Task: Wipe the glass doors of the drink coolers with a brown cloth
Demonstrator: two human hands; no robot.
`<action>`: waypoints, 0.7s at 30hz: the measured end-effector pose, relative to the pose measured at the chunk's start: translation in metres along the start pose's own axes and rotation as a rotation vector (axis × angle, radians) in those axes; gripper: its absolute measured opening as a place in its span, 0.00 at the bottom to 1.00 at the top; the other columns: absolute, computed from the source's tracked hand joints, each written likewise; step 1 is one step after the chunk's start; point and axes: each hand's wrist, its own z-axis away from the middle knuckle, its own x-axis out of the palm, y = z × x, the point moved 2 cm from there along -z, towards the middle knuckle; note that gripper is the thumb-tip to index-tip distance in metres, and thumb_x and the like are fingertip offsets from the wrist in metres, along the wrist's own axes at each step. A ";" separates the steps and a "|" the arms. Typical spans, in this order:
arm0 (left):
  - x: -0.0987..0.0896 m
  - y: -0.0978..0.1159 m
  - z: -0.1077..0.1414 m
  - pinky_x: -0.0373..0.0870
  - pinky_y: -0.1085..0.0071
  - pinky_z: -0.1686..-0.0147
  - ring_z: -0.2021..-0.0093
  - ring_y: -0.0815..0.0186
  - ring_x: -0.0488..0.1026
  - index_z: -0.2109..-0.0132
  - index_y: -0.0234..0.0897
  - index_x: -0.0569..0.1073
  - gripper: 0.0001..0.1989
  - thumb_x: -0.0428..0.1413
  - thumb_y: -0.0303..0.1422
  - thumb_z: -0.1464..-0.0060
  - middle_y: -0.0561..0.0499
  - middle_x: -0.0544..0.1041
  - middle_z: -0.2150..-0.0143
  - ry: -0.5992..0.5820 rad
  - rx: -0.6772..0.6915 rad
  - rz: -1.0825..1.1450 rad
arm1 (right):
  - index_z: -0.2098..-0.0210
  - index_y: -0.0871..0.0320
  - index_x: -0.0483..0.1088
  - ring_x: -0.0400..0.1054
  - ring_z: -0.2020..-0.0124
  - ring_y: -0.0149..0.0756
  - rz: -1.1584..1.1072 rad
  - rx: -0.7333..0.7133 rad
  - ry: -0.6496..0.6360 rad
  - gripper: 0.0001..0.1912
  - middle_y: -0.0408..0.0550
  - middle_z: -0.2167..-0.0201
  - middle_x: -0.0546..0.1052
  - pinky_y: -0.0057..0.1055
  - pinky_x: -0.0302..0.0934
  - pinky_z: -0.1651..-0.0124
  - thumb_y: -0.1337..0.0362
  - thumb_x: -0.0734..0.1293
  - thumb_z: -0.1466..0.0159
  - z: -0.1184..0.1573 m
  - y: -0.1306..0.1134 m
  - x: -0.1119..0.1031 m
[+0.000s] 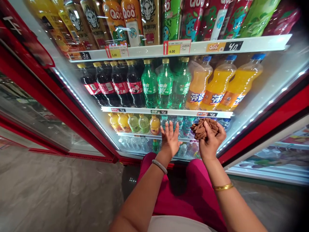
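Note:
My left hand [170, 139] is raised with its fingers spread and nothing in it, in front of the lower shelves of a lit drinks fridge. To its right, my right hand [211, 141] grips a bunched brown cloth [202, 129], its fingers wrapped round the lower right side. Just behind the hands, small yellow bottles [154, 125] and light blue bottles [179, 124] stand on a low shelf. Above them are dark cola bottles [134, 85], green bottles [165, 84] and orange bottles [216, 86].
White shelf edges [145, 110] with price tags cross the fridge. Tall cans and bottles fill the top shelf [149, 51]. Red door frames [96, 145] stand at both sides. Grey floor [60, 187] lies at the lower left, and my knees [196, 174] are close to the fridge.

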 end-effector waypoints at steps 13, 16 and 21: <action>0.002 0.045 -0.011 0.47 0.37 0.27 0.22 0.41 0.38 0.22 0.44 0.37 0.57 0.66 0.38 0.45 0.32 0.37 0.20 0.088 0.075 0.045 | 0.39 0.46 0.72 0.62 0.36 0.49 -0.005 0.037 -0.096 0.32 0.53 0.38 0.66 0.58 0.59 0.34 0.73 0.63 0.41 0.019 0.016 -0.017; 0.004 0.056 -0.011 0.47 0.36 0.27 0.22 0.40 0.37 0.22 0.43 0.39 0.58 0.68 0.42 0.46 0.31 0.37 0.20 0.079 0.091 0.052 | 0.36 0.50 0.70 0.59 0.34 0.53 0.059 0.139 0.024 0.34 0.56 0.38 0.63 0.60 0.56 0.33 0.71 0.63 0.42 -0.010 0.021 -0.027; 0.016 0.063 -0.014 0.47 0.35 0.27 0.22 0.38 0.40 0.24 0.42 0.52 0.46 0.64 0.34 0.44 0.33 0.35 0.20 0.100 0.061 0.058 | 0.36 0.49 0.70 0.58 0.33 0.52 0.078 0.040 -0.021 0.31 0.56 0.36 0.62 0.59 0.56 0.32 0.70 0.64 0.39 -0.022 0.000 -0.012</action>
